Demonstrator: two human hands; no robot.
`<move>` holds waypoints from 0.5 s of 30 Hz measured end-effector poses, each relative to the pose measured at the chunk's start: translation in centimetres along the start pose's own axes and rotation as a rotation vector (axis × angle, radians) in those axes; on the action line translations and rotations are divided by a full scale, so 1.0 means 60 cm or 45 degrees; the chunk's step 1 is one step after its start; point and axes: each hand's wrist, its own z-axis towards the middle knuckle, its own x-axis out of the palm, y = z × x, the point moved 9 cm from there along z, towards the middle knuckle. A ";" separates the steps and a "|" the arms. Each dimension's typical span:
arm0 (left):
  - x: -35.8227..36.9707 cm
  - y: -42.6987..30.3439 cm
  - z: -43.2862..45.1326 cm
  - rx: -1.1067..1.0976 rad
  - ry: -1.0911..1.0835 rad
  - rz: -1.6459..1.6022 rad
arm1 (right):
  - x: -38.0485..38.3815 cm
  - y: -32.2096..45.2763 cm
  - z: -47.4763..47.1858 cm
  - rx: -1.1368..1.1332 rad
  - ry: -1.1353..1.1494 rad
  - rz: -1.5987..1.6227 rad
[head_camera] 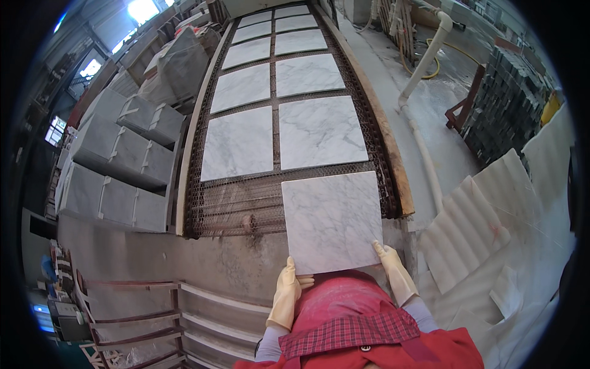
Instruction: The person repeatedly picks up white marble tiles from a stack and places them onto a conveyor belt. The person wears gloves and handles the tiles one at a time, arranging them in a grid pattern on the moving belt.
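A square grey-veined white marble tile (333,221) is held between my two hands, in front of my red clothing. My left hand (289,288), in a cream rubber glove, grips its lower left corner, while my right hand (392,265), gloved alike, has hold of its lower right side. The tile's far edge lies over the near right end of a wire-mesh conveyor belt (230,207). Beyond it, two rows of similar tiles lie flat on the mesh, the nearest being a right one (322,131) and a left one (237,143).
Stacks of strapped tiles (124,157) stand left of the conveyor. A metal rack (175,309) is at the lower left. To the right are a white pipe (426,60), foam sheets (465,235) and a stack of dark stone pieces (502,101). A raised rail (392,152) edges the belt.
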 end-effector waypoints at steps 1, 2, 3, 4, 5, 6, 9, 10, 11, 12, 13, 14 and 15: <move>-0.001 0.000 0.000 0.001 -0.006 -0.018 | 0.000 -0.004 0.002 0.030 0.004 -0.017; 0.002 0.002 0.001 -0.003 0.027 -0.059 | 0.002 0.000 0.003 -0.002 0.020 -0.011; 0.005 0.001 0.002 0.008 0.052 -0.101 | 0.003 0.000 0.004 -0.008 0.030 -0.007; 0.005 0.002 0.003 0.014 0.068 -0.147 | 0.004 -0.002 0.005 0.009 0.038 -0.002; 0.005 0.005 0.005 0.000 0.078 -0.160 | 0.005 0.001 0.005 -0.002 0.045 0.000; 0.004 0.008 0.008 -0.016 0.080 -0.177 | 0.005 0.001 0.006 0.009 0.052 0.002; 0.006 0.010 0.017 -0.015 0.164 -0.244 | 0.006 0.004 0.009 0.024 0.060 -0.002; 0.007 0.008 0.019 0.006 0.194 -0.263 | 0.007 0.004 0.010 0.033 0.074 0.013; 0.005 0.012 0.022 -0.017 0.191 -0.291 | 0.005 0.007 0.012 0.023 0.067 -0.043; 0.002 0.016 0.025 -0.033 0.177 -0.311 | 0.004 0.007 0.012 0.024 0.072 -0.081; -0.001 0.019 0.027 -0.038 0.161 -0.331 | 0.001 0.007 0.013 0.033 0.067 -0.108; -0.002 0.021 0.031 -0.037 0.159 -0.349 | 0.004 0.007 0.014 0.031 0.079 -0.100; -0.003 0.022 0.034 -0.027 0.154 -0.368 | 0.005 0.007 0.014 0.042 0.083 -0.082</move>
